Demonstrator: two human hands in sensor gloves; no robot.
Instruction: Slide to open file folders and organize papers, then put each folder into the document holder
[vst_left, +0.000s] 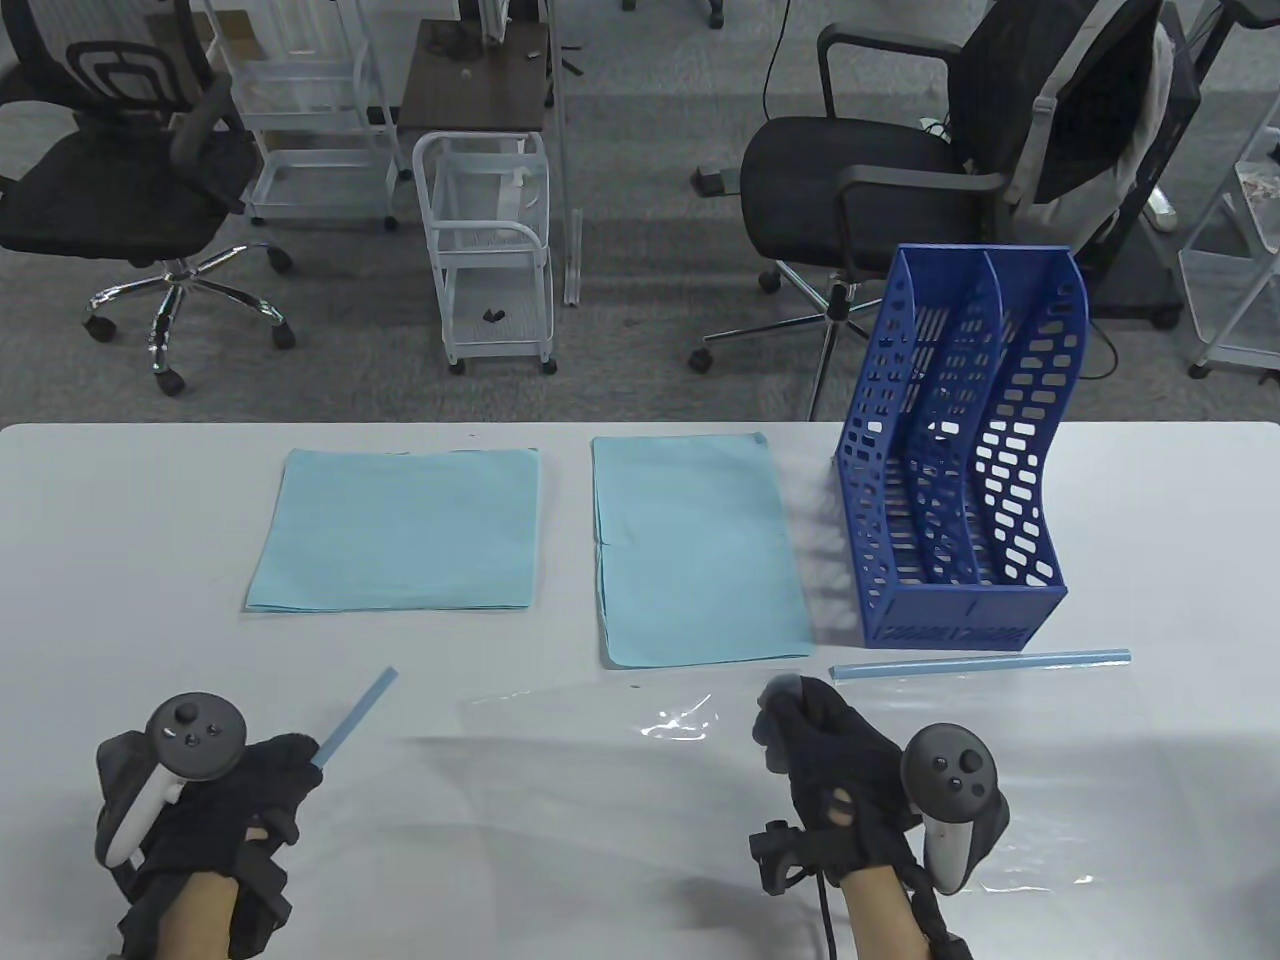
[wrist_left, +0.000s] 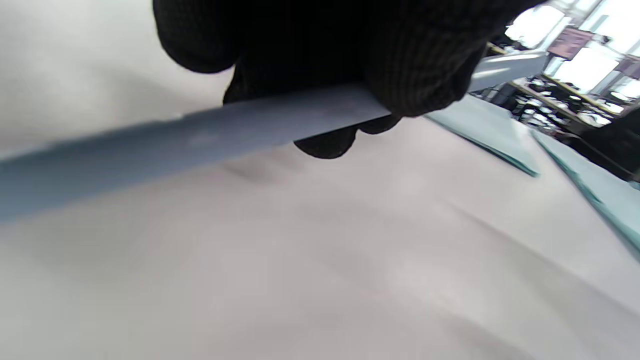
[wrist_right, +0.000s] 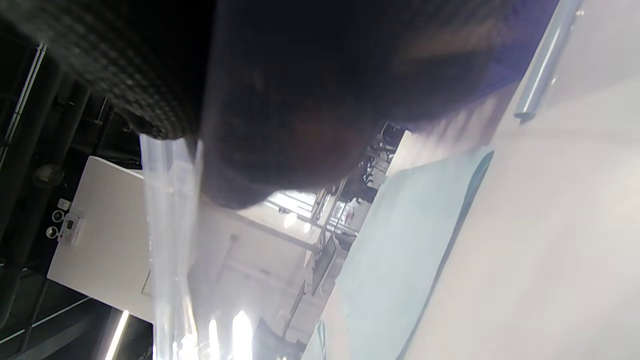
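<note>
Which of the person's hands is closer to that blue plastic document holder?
The right hand. It sits just below and left of the blue plastic document holder, gripping a clear plastic sleeve. The left hand is far across the table, holding a light blue slide bar.

White tabletop (vst_left: 1150, 520), smooth and pale, spanning the table view. Two stacks of light blue paper lying flat at mid-depth: wider stack (vst_left: 395, 528) on the left, taller stack (vst_left: 698, 548) near the centre, well apart. Blue perforated plastic document holder (vst_left: 950, 480) standing just right of the taller stack. Light blue plastic slide bar (vst_left: 980, 664) lying flat just in front of the holder. Clear transparent folder sheet (vst_left: 620, 725) spread along the near edge.
</note>
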